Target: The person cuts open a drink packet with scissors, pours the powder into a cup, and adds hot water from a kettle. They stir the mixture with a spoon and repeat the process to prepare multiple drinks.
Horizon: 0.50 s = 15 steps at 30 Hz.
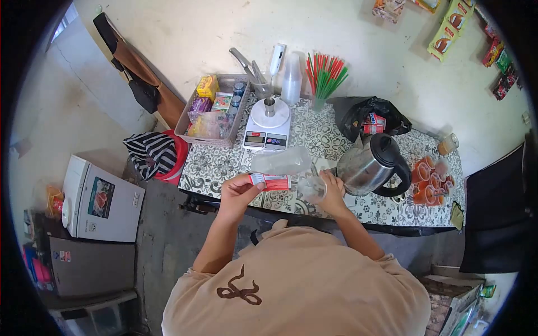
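Observation:
My left hand (pixel 237 195) is closed on one end of a red and white sachet (pixel 276 182), held flat over the table's front edge. Fingers of my right hand (pixel 335 196) wrap round a clear plastic cup (pixel 311 189), tilted with its mouth toward the sachet. Just beyond both hands lies a translucent plastic container (pixel 281 161). To the right of my right hand stands a steel electric kettle (pixel 358 168) with a black lid and handle. Whether anything is in the cup, I cannot make out.
Behind are a kitchen scale (pixel 261 127) with a metal jigger (pixel 269 107), a basket (pixel 182 126) of packets, stacked cups (pixel 291 84) and red and green straws (pixel 325 78). A black plastic bag (pixel 350 120) and several orange-filled cups (pixel 428 190) are on the right.

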Motion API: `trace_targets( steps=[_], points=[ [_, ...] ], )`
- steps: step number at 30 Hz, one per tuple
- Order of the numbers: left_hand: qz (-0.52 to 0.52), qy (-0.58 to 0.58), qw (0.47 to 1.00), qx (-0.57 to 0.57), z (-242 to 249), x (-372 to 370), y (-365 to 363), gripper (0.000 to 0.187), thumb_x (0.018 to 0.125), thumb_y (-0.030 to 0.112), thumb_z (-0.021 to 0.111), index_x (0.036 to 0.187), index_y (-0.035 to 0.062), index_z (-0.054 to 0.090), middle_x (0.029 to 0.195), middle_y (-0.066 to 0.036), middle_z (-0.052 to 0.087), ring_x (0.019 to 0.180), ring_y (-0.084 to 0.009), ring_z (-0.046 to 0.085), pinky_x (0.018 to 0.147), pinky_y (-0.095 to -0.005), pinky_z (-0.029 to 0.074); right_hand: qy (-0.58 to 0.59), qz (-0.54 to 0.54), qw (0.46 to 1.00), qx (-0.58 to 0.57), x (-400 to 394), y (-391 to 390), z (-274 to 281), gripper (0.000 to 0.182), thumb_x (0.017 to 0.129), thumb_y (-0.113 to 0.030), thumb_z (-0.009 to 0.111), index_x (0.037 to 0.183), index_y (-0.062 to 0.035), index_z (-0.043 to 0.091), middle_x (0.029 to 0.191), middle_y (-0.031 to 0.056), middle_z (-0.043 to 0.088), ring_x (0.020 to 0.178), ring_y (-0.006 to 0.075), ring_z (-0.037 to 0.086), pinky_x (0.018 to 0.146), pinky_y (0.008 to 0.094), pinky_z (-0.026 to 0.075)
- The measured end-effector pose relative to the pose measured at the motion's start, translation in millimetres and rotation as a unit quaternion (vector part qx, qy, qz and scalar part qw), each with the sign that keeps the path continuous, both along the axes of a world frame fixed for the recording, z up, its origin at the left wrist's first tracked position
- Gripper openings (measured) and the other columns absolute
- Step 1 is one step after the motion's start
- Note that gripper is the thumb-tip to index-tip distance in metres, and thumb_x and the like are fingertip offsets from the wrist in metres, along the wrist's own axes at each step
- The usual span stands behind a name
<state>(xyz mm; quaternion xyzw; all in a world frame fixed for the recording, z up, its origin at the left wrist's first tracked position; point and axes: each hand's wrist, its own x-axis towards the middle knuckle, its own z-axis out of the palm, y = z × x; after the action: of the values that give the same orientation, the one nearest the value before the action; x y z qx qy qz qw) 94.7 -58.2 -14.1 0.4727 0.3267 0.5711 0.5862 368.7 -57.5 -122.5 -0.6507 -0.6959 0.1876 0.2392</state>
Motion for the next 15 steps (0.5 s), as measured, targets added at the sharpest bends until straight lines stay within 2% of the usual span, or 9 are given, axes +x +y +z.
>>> trace_targets(
  steps=[1,5,8,12,15],
  points=[
    [0.0,0.002,1.0,-0.009,4,5,-1,0.011,0.078,-0.003,0.063,0.089,-0.0003,0.066,0.086,-0.005,0.065,0.08,-0.0102,0.059,0.073,-0.0255,0.046,0.041,0.017,0.999,0.027,5,-2,6,0.075,0.062,-0.037,0.075,0.124,-0.0072,0.045,0.135,0.016,0.036,0.119,0.0382,0.031,0.1,0.0462,0.023],
    [0.008,-0.009,1.0,-0.005,5,25,0,0.012,0.079,-0.003,0.062,0.09,-0.0002,0.066,0.089,-0.006,0.065,0.082,-0.0105,0.059,0.076,-0.0262,0.047,0.059,0.119,0.985,0.113,11,1,18,0.067,0.066,-0.027,0.074,0.123,-0.0055,0.046,0.128,0.0155,0.043,0.114,0.0342,0.038,0.098,0.0431,0.026],
    [0.021,-0.002,1.0,-0.004,8,38,-3,0.013,0.079,-0.003,0.062,0.091,0.0001,0.066,0.089,-0.006,0.065,0.082,-0.0103,0.059,0.076,-0.0262,0.047,0.124,0.155,0.973,0.114,10,15,-6,0.066,0.067,-0.028,0.075,0.123,-0.0063,0.047,0.126,0.0159,0.044,0.112,0.0326,0.039,0.096,0.0419,0.029],
    [0.041,-0.004,0.999,0.006,16,51,-14,0.013,0.08,-0.002,0.062,0.091,0.001,0.066,0.089,-0.005,0.065,0.084,-0.0098,0.058,0.078,-0.0257,0.046,0.2,0.119,0.97,0.073,6,19,-6,0.071,0.066,-0.032,0.076,0.123,-0.0032,0.044,0.112,0.0166,0.049,0.104,0.0311,0.042,0.092,0.0414,0.032],
    [0.073,-0.008,0.997,0.002,13,63,-23,0.012,0.08,-0.001,0.062,0.091,0.0011,0.066,0.089,-0.004,0.064,0.082,-0.0096,0.058,0.076,-0.025,0.046,0.23,0.087,0.943,0.223,11,-3,24,0.072,0.065,-0.032,0.077,0.121,-0.0022,0.043,0.107,0.0152,0.049,0.101,0.031,0.044,0.093,0.0403,0.032]
  ],
)
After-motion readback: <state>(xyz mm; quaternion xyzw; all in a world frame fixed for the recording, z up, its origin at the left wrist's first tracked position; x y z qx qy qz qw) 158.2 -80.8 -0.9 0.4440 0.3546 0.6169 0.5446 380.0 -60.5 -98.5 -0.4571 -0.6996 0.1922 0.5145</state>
